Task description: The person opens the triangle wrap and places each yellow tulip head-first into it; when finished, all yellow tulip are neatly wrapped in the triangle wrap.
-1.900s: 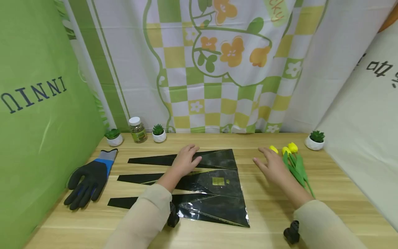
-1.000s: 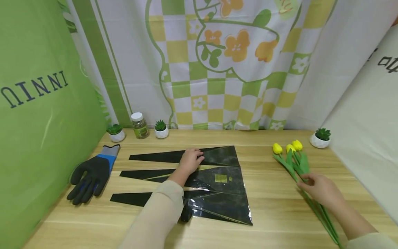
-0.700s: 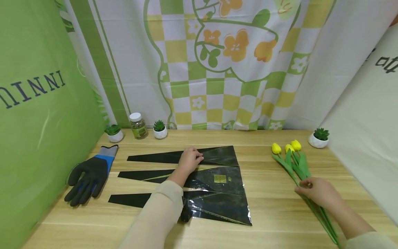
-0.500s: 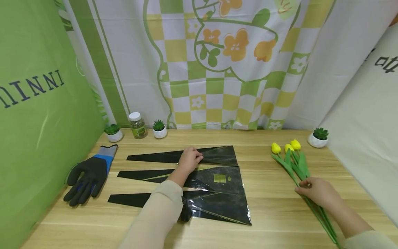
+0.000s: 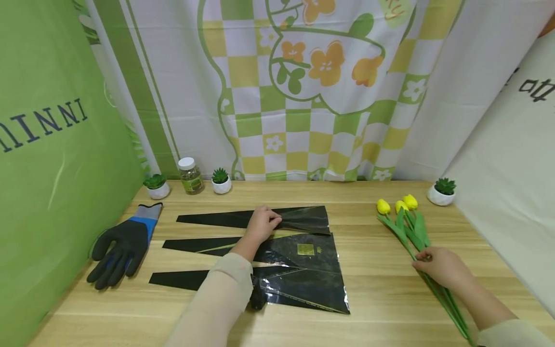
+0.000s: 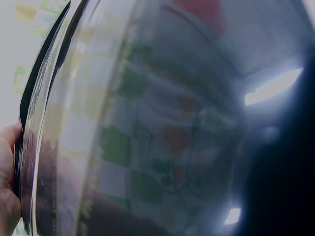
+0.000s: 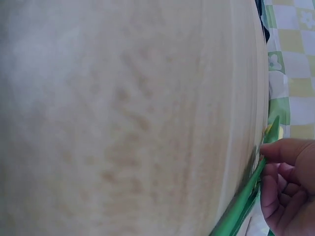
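Observation:
Three black tapered plastic flower sleeves lie side by side on the table. My left hand (image 5: 263, 224) pinches the top edge region of the farthest sleeve (image 5: 305, 218), whose wide end is creased and slightly raised. In front of it are the middle sleeve (image 5: 321, 248), with a gold square on it, and the nearest sleeve (image 5: 303, 289), partly behind my forearm. At the right, my right hand (image 5: 444, 267) pinches the green stems of the yellow artificial tulips (image 5: 402, 207). The right wrist view shows thumb and forefinger on a green stem (image 7: 241, 204). Glossy black plastic (image 6: 162, 123) fills the left wrist view.
A black and blue work glove (image 5: 123, 246) lies at the left. Along the back stand a lidded jar (image 5: 191, 177) and small potted succulents, one (image 5: 221, 182) beside the jar and another (image 5: 442, 192) at the right. A patterned curtain (image 5: 299, 96) hangs behind the table.
My right hand has moved to the tulip stems, swung them rightward and pinched them. My left hand has settled on the farthest sleeve, whose wide end has just creased and lifted.

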Available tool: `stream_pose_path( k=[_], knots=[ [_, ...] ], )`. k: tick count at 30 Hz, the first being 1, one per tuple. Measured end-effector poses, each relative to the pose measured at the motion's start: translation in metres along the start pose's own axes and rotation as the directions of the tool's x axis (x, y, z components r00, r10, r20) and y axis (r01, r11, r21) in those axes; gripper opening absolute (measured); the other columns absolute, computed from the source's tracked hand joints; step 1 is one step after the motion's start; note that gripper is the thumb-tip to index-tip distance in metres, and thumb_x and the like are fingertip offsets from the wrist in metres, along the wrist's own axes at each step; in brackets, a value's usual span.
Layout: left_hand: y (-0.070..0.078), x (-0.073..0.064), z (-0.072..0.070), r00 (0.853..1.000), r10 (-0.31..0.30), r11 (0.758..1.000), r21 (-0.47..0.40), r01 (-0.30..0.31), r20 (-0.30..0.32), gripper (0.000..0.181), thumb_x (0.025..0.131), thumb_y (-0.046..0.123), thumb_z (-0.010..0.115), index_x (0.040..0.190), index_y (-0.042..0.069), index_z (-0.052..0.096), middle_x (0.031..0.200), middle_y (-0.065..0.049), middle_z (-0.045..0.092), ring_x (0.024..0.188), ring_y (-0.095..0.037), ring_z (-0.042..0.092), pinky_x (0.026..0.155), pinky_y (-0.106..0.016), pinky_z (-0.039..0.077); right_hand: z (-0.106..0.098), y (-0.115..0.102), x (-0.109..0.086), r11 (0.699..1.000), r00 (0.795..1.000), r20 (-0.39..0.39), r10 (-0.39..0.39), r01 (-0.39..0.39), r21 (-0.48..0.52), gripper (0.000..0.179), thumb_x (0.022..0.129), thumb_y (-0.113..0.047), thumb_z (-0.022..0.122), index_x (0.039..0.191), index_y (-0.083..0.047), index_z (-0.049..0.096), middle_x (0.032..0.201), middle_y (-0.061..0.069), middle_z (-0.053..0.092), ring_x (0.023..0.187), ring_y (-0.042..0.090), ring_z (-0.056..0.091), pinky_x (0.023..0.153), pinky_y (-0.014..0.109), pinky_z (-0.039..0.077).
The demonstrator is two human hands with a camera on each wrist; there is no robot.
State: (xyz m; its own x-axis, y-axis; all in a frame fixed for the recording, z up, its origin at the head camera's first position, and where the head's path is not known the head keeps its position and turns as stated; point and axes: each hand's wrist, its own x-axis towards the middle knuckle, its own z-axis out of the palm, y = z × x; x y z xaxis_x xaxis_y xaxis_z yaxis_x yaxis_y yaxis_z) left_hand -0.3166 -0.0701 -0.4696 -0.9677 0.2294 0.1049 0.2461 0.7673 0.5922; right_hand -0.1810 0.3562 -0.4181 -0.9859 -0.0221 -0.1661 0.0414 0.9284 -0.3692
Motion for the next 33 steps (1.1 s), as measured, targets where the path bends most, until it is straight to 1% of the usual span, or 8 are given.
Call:
stream_pose_path(
  k=[4, 8, 12, 16, 19, 24, 26, 33],
  knots=[
    [0.000, -0.001, -0.001, 1.000, 0.007, 0.999, -0.033, -0.007, -0.019, 0.020, 0.096, 0.023, 0.064, 0.108, 0.012, 0.076, 0.101, -0.006, 0.061, 0.092, -0.021, 0.056, 0.078, -0.036, 0.051, -0.001, -0.002, 0.000, 1.000, 0.999, -0.033, -0.003, 0.004, 0.030, 0.036, 0.092, -0.025, 0.064, 0.104, 0.008, 0.066, 0.094, 0.020, 0.069, 0.085, 0.031, 0.064, 0.071, 0.046, 0.052],
    [0.001, -0.001, -0.002, 1.000, 0.018, 1.000, -0.021, -0.018, -0.020, 0.019, 0.095, 0.022, 0.065, 0.106, 0.011, 0.076, 0.101, -0.007, 0.063, 0.093, -0.023, 0.059, 0.082, -0.038, 0.052, -0.006, -0.008, 0.000, 0.996, 0.997, -0.071, -0.002, 0.008, 0.087, 0.036, 0.095, -0.024, 0.059, 0.107, 0.010, 0.065, 0.093, 0.018, 0.067, 0.081, 0.022, 0.059, 0.065, 0.035, 0.048],
    [0.004, -0.001, -0.004, 0.998, 0.057, 0.996, 0.069, -0.056, -0.002, 0.018, 0.095, 0.021, 0.066, 0.104, 0.011, 0.077, 0.099, -0.007, 0.064, 0.090, -0.023, 0.060, 0.081, -0.037, 0.053, -0.013, -0.015, 0.000, 0.990, 0.996, -0.083, 0.006, 0.006, 0.138, 0.039, 0.098, -0.025, 0.054, 0.113, 0.010, 0.062, 0.091, 0.015, 0.068, 0.075, 0.016, 0.056, 0.062, 0.029, 0.045],
    [0.007, 0.001, -0.005, 0.994, 0.109, 0.979, 0.172, -0.111, 0.024, 0.018, 0.095, 0.022, 0.065, 0.103, 0.010, 0.077, 0.096, -0.006, 0.063, 0.086, -0.021, 0.061, 0.078, -0.035, 0.054, -0.021, -0.026, -0.001, 0.979, 0.997, -0.073, 0.019, -0.003, 0.205, 0.045, 0.101, -0.030, 0.051, 0.119, 0.010, 0.059, 0.090, 0.012, 0.068, 0.074, 0.013, 0.057, 0.060, 0.028, 0.046],
    [0.007, 0.002, -0.005, 0.991, 0.128, 0.970, 0.204, -0.132, 0.034, 0.019, 0.095, 0.023, 0.065, 0.103, 0.011, 0.077, 0.096, -0.005, 0.063, 0.086, -0.021, 0.062, 0.079, -0.034, 0.055, -0.025, -0.034, -0.001, 0.966, 0.998, -0.055, 0.024, -0.009, 0.259, 0.048, 0.101, -0.032, 0.051, 0.122, 0.011, 0.056, 0.087, 0.009, 0.066, 0.074, 0.012, 0.057, 0.060, 0.027, 0.049],
    [0.006, 0.002, -0.004, 0.991, 0.129, 0.980, 0.148, -0.131, 0.024, 0.016, 0.094, 0.020, 0.066, 0.100, 0.010, 0.076, 0.099, -0.006, 0.065, 0.091, -0.023, 0.063, 0.083, -0.036, 0.055, -0.026, -0.047, 0.000, 0.944, 0.999, -0.037, 0.007, 0.005, 0.331, 0.046, 0.101, -0.030, 0.052, 0.122, 0.012, 0.056, 0.083, 0.004, 0.062, 0.071, 0.009, 0.056, 0.062, 0.026, 0.055],
    [0.005, 0.001, -0.004, 0.991, 0.133, 0.983, 0.123, -0.134, 0.017, 0.013, 0.094, 0.019, 0.066, 0.098, 0.010, 0.075, 0.098, -0.006, 0.066, 0.091, -0.023, 0.064, 0.083, -0.036, 0.055, -0.026, -0.050, 0.001, 0.941, 0.999, -0.037, 0.003, 0.010, 0.339, 0.045, 0.101, -0.029, 0.053, 0.121, 0.011, 0.056, 0.081, 0.002, 0.062, 0.070, 0.008, 0.056, 0.062, 0.026, 0.056],
    [0.006, 0.000, -0.005, 0.988, 0.154, 0.980, 0.130, -0.153, 0.000, 0.010, 0.094, 0.018, 0.066, 0.093, 0.011, 0.073, 0.095, -0.006, 0.067, 0.084, -0.021, 0.063, 0.077, -0.034, 0.054, -0.025, -0.059, 0.007, 0.926, 0.999, -0.032, 0.005, 0.008, 0.378, 0.045, 0.101, -0.030, 0.053, 0.120, 0.010, 0.055, 0.080, 0.000, 0.061, 0.069, 0.006, 0.055, 0.064, 0.025, 0.056]
  ],
)
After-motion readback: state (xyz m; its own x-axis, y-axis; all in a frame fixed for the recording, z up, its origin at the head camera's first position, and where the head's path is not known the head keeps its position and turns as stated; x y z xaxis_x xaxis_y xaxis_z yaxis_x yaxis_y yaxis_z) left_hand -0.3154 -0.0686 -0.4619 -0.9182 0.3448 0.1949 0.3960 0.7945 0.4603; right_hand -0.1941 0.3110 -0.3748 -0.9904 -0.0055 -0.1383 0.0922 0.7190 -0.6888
